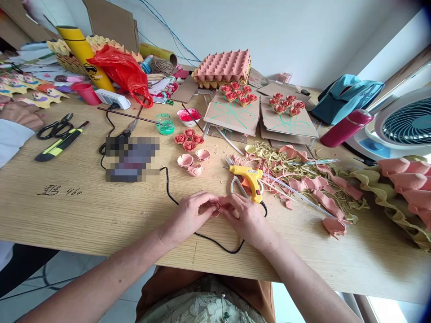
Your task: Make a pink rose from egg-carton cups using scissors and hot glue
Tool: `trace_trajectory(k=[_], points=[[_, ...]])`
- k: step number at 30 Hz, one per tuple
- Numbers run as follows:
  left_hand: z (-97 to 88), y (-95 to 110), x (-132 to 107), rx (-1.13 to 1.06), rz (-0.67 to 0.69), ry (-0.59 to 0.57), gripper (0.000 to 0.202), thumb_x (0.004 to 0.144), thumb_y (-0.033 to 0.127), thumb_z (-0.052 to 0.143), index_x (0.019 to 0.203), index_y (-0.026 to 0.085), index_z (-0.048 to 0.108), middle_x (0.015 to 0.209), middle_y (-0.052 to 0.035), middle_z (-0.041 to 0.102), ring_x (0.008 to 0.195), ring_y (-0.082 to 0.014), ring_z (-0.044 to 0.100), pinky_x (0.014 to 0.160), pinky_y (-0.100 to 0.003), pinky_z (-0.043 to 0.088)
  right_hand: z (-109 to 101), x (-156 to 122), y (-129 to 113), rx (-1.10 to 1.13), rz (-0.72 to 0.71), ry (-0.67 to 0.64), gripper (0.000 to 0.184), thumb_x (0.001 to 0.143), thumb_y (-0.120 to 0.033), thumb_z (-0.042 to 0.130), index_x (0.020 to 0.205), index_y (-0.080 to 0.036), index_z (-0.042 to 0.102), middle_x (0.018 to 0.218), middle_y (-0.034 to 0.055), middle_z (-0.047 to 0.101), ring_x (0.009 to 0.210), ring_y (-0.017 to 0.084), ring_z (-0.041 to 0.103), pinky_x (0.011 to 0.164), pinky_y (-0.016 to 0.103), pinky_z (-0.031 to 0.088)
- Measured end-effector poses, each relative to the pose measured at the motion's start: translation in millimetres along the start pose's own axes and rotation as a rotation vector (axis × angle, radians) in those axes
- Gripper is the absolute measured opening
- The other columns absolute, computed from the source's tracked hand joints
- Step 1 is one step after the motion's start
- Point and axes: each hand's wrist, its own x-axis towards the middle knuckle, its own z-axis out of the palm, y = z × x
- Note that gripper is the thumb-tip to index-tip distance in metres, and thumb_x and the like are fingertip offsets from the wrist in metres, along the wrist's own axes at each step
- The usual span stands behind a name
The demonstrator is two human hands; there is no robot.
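My left hand [188,214] and my right hand [246,216] meet near the front edge of the wooden table [84,206], fingers curled round a small pink egg-carton flower piece [220,204] held between them. A yellow glue gun [249,178] rests just beyond my right hand, and its black cord [202,235] loops under my wrists. Three pale pink cut cups [192,162] lie a little further back, with red-painted flowers [188,139] behind them.
Pink carton scraps [313,188] spread to the right. Cardboard sheets carrying red flowers [235,110] and a pink egg tray [224,67] sit at the back. Scissors [55,128], a utility knife [60,143] and another person's hand [22,114] are at the left. A fan [404,123] stands far right.
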Motion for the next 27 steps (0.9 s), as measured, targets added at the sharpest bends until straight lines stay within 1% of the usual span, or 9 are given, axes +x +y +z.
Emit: trace_trajectory(k=[3,7,14,20,27], points=[[-0.2,0.1,0.1,-0.006,-0.005,-0.012,0.018,0.088,0.007,0.061,0.096,0.021,0.069,0.093,-0.0011,0.074,0.084,-0.0153,0.069,0.078,-0.025,0.055,1.0,-1.1,1.1,0.0,-0.001,-0.009,0.007,0.095,-0.016,0.063,0.095,-0.022,0.06,0.085,0.0017,0.068,0.074,0.016,0.066,0.066,0.027,0.054],[-0.3,0.0,0.9,-0.016,0.004,-0.009,0.017,0.088,0.007,0.062,0.094,0.02,0.07,0.09,-0.0011,0.073,0.083,-0.0152,0.068,0.078,-0.025,0.053,2.0,-0.9,1.2,0.01,-0.002,-0.018,0.006,0.097,-0.016,0.06,0.096,-0.022,0.059,0.089,0.003,0.069,0.077,0.017,0.068,0.068,0.027,0.053],[0.1,-2.7,0.0,-0.029,0.024,-0.016,0.019,0.089,0.006,0.061,0.097,0.02,0.07,0.093,-0.0026,0.073,0.084,-0.0158,0.069,0.078,-0.026,0.054,1.3,2.2,-1.6,0.008,-0.031,0.0,0.008,0.097,-0.015,0.06,0.092,-0.021,0.058,0.084,0.0025,0.067,0.073,0.016,0.066,0.066,0.026,0.053],[-1.3,-0.3,0.2,-0.024,-0.001,-0.005,0.021,0.087,0.004,0.061,0.098,0.02,0.07,0.093,-0.0016,0.073,0.084,-0.0146,0.068,0.078,-0.024,0.054,-0.8,0.8,-1.3,-0.009,-0.043,-0.019,0.009,0.096,-0.013,0.061,0.093,-0.021,0.058,0.087,0.0029,0.069,0.075,0.017,0.067,0.067,0.027,0.052],[-0.8,1.0,0.4,-0.034,-0.016,0.007,0.02,0.084,0.004,0.064,0.095,0.02,0.068,0.09,0.0008,0.072,0.077,-0.0122,0.066,0.074,-0.023,0.053,-2.2,-1.5,0.5,-0.052,-0.029,-0.009,0.006,0.096,-0.015,0.061,0.093,-0.021,0.06,0.083,0.0022,0.067,0.073,0.016,0.066,0.065,0.025,0.05]])
